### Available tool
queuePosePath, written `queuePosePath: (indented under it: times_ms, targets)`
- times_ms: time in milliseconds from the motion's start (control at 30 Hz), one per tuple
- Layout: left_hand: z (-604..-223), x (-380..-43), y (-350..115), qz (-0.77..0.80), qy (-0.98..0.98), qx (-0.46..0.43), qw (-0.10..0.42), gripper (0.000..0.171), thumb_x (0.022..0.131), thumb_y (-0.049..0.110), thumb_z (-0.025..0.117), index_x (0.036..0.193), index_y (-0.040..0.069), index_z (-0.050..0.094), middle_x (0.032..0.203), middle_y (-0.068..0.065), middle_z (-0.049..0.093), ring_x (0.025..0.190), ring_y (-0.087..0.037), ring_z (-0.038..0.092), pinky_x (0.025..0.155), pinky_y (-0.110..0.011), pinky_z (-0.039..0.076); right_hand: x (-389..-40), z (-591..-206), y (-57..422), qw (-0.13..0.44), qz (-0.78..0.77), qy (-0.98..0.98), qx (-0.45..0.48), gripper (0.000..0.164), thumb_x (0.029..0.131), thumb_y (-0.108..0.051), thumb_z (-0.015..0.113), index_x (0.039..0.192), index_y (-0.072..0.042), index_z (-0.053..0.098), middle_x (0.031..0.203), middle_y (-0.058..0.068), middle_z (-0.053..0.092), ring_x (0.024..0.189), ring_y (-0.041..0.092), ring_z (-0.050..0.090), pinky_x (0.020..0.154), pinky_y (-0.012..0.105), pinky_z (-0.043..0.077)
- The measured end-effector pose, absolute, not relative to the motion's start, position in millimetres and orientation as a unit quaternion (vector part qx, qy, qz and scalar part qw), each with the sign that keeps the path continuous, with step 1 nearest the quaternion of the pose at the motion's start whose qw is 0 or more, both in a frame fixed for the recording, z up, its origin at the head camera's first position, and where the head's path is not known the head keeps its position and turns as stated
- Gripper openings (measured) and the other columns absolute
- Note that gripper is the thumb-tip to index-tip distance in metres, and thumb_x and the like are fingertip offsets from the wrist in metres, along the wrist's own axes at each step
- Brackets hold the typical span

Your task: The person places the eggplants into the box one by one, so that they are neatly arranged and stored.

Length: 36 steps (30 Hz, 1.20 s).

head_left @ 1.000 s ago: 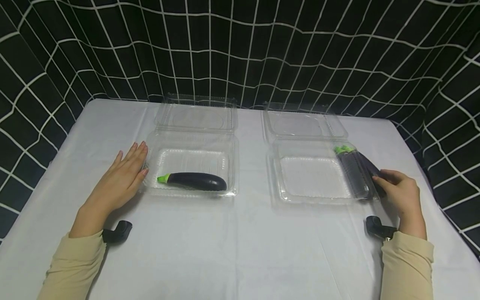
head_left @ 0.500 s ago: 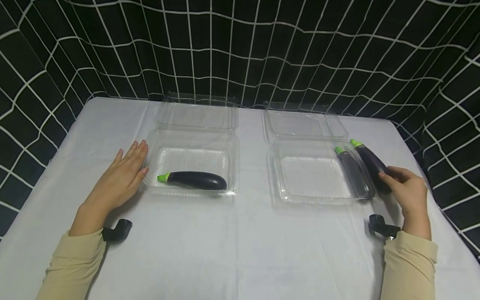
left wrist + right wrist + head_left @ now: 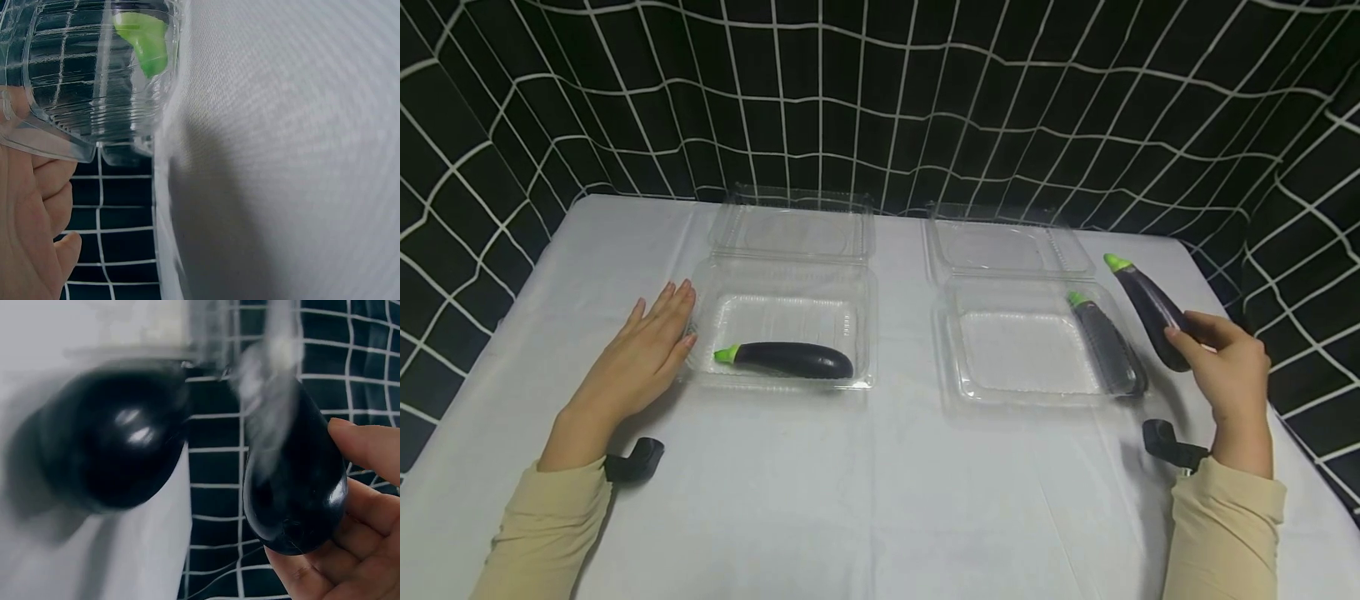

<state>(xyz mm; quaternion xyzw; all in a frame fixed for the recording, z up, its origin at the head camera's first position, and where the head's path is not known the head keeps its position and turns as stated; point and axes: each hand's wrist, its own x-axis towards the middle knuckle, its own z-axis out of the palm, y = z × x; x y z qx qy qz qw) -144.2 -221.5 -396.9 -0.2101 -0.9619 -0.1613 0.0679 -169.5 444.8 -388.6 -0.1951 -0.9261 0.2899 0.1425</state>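
**Eggplant held by its thick end only, close to the table edge**

I see the right hand (image 3: 1228,371) pinching a dark eggplant (image 3: 1146,308) at its round bottom end, thumb on one side and fingers behind. It is lifted off the table, tilted, with the green stem pointing up and away, just beside the right clear container (image 3: 1000,379). My worry is the grip: the skin looks glossy and smooth in the right wrist view, and most of the length hangs beyond the fingers, so I judge it could swing or slip out. If it falls here, it may roll off the white table (image 3: 865,483), because the edge is near. It could also knock the second eggplant (image 3: 1101,346), which leans against the right wall of that container.

The left hand (image 3: 640,362) lies flat with straight fingers, the tips touching the left container (image 3: 865,275), where a third eggplant (image 3: 790,360) rests. This light box may slide if pushed.
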Motion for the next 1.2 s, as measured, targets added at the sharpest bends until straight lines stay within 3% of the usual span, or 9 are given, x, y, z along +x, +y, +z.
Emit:
queuePosePath:
  times_ms: [100,167,267,333,500,667,833,1067,1200]
  targets:
    - [-397.3,-143.9,-221.2,-0.162,-0.962,-0.21,0.069,0.056,0.102,0.026,0.034,0.145,-0.008,0.023,0.151,-0.022,0.023,0.142,-0.032,0.014,0.115,-0.05,0.008,-157.8,-356.1,407.9,0.131,0.298,-0.925,-0.198,0.054,0.091,-0.034,0.06,0.136,-0.006,0.051,0.128,0.022,0.056,0.087,0.0,0.052,0.064,0.012,0.036]
    - [-397.6,-143.8,-221.1,-0.162,-0.961,-0.21,0.071,0.056,0.102,0.026,0.034,0.145,-0.008,0.023,0.151,-0.022,0.023,0.142,-0.032,0.014,0.114,-0.051,0.009,-155.2,-346.1,395.8,0.128,0.301,-0.924,-0.199,0.053,0.092,-0.034,0.058,0.137,-0.007,0.05,0.13,0.02,0.055,0.087,-0.006,0.05,0.062,0.006,0.036]
    - [-398.0,-143.7,-221.3,-0.165,-0.961,-0.212,0.071,0.056,0.102,0.025,0.034,0.145,-0.009,0.024,0.151,-0.022,0.023,0.142,-0.032,0.014,0.115,-0.051,0.009,-154.9,-338.9,385.6,0.13,0.311,-0.922,-0.189,0.053,0.092,-0.033,0.058,0.138,-0.007,0.05,0.131,0.02,0.054,0.096,0.004,0.057,0.062,0.002,0.037]
    - [-398.2,-143.6,-221.6,-0.167,-0.96,-0.213,0.072,0.055,0.102,0.025,0.034,0.145,-0.009,0.024,0.151,-0.022,0.023,0.142,-0.032,0.014,0.115,-0.05,0.008,-155.3,-336.1,381.3,0.136,0.315,-0.922,-0.179,0.052,0.092,-0.032,0.059,0.137,-0.007,0.05,0.13,0.02,0.054,0.098,0.005,0.058,0.063,0.001,0.038]
    - [-398.3,-143.5,-222.6,-0.167,-0.959,-0.216,0.074,0.055,0.102,0.025,0.035,0.144,-0.009,0.024,0.151,-0.022,0.023,0.142,-0.033,0.014,0.115,-0.05,0.008,-157.5,-331.6,371.0,0.157,0.336,-0.916,-0.152,0.049,0.091,-0.025,0.062,0.135,-0.005,0.052,0.129,0.02,0.055,0.094,-0.005,0.056,0.074,0.005,0.044]
    - [-398.3,-143.9,-222.9,-0.164,-0.961,-0.212,0.074,0.056,0.102,0.025,0.035,0.145,-0.009,0.024,0.151,-0.022,0.023,0.142,-0.032,0.014,0.115,-0.05,0.008,-159.6,-326.7,356.5,0.171,0.344,-0.914,-0.13,0.048,0.09,-0.023,0.064,0.133,-0.004,0.054,0.127,0.02,0.057,0.091,-0.007,0.056,0.075,0.006,0.044]
    - [-400.0,-144.8,-222.9,-0.164,-0.961,-0.212,0.072,0.055,0.102,0.025,0.034,0.145,-0.009,0.024,0.151,-0.022,0.023,0.142,-0.032,0.014,0.115,-0.049,0.006,-162.4,-324.9,340.3,0.169,0.34,-0.918,-0.113,0.046,0.091,-0.024,0.063,0.133,-0.005,0.055,0.126,0.017,0.058,0.095,0.0,0.057,0.079,0.008,0.046]
    - [-399.8,-145.2,-223.0,-0.166,-0.96,-0.214,0.073,0.056,0.102,0.026,0.034,0.145,-0.008,0.023,0.152,-0.021,0.023,0.142,-0.031,0.013,0.115,-0.049,0.007,-164.4,-324.4,323.2,0.161,0.342,-0.921,-0.097,0.047,0.091,-0.028,0.063,0.132,-0.006,0.056,0.126,0.015,0.058,0.109,0.028,0.06,0.083,0.014,0.049]
    - [-399.0,-145.1,-223.0,-0.167,-0.96,-0.214,0.072,0.056,0.103,0.026,0.033,0.145,-0.008,0.023,0.152,-0.021,0.023,0.142,-0.031,0.013,0.115,-0.049,0.007,-168.5,-327.9,318.5,0.172,0.366,-0.911,-0.078,0.046,0.089,-0.027,0.066,0.129,-0.004,0.058,0.124,0.017,0.059,0.107,0.028,0.061,0.083,0.016,0.049]
